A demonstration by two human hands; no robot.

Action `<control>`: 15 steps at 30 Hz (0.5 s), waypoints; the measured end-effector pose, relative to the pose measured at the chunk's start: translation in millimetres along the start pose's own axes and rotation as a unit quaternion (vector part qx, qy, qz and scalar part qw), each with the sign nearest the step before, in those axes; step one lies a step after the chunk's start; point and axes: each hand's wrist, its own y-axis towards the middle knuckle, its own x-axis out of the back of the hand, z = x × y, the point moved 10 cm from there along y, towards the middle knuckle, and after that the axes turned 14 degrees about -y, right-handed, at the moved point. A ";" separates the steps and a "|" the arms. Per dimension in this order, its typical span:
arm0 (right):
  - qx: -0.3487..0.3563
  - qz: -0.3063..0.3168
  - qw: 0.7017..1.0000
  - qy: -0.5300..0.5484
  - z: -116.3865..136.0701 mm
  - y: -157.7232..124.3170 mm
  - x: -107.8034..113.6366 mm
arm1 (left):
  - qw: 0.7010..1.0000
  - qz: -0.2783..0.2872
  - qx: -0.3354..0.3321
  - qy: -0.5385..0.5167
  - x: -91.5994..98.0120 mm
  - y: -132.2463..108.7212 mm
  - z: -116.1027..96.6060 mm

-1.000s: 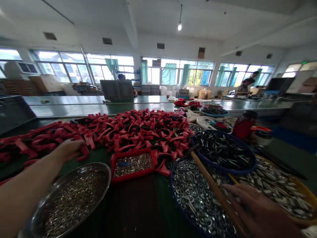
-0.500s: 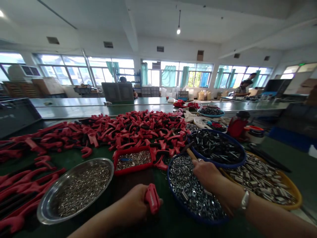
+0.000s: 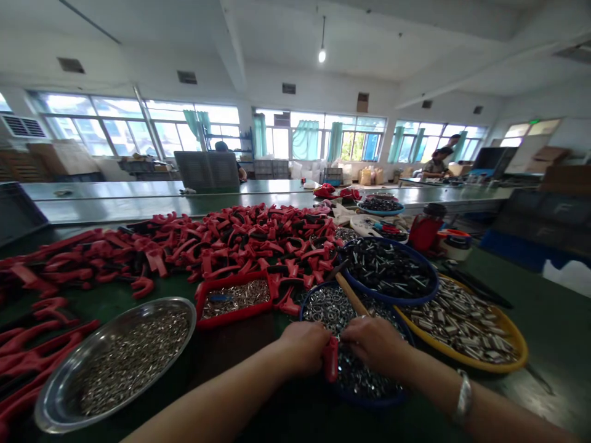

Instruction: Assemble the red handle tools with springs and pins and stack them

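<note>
My left hand (image 3: 305, 346) is closed around a red plastic clamp part (image 3: 331, 360), held upright over the near side of a blue basket (image 3: 302, 307) of metal rings and nuts. Right beside it, my right hand (image 3: 376, 339) has its fingers pinched together at the top of the part; whatever they hold is hidden. A hammer (image 3: 351, 295) with a wooden handle lies across the basket, its handle end just behind my right hand. To the left are a red tray (image 3: 199, 311) of small metal pins and a steel bowl (image 3: 188, 329) of small metal pieces.
A big heap of red clamp parts (image 3: 240, 237) covers the bench's middle and left. At right stand a blue basket (image 3: 431, 289) of black-handled screws and a yellow basket (image 3: 519, 354) of metal sleeves. Co-workers (image 3: 438, 163) sit at the far tables.
My left hand has moved right and up with the red clamp part. My right hand has left the hammer on the basket and come down to the part. The view has turned slightly right.
</note>
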 end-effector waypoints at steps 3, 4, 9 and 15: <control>0.010 -0.008 0.997 0.077 4.8 -5.9 9.4 | 1.000 -0.003 0.001 -0.018 2.7 -4.6 4.4; 0.014 -0.011 0.994 0.112 6.6 -7.5 12.4 | 0.999 -0.014 0.005 -0.031 5.7 -4.9 5.8; -0.031 -0.041 0.936 0.347 -5.9 -9.4 20.4 | 0.990 -0.057 0.007 -0.128 11.2 10.1 5.1; -0.136 -0.095 0.892 0.420 -49.4 -24.1 11.9 | 0.982 -0.082 0.017 -0.169 5.1 26.2 5.0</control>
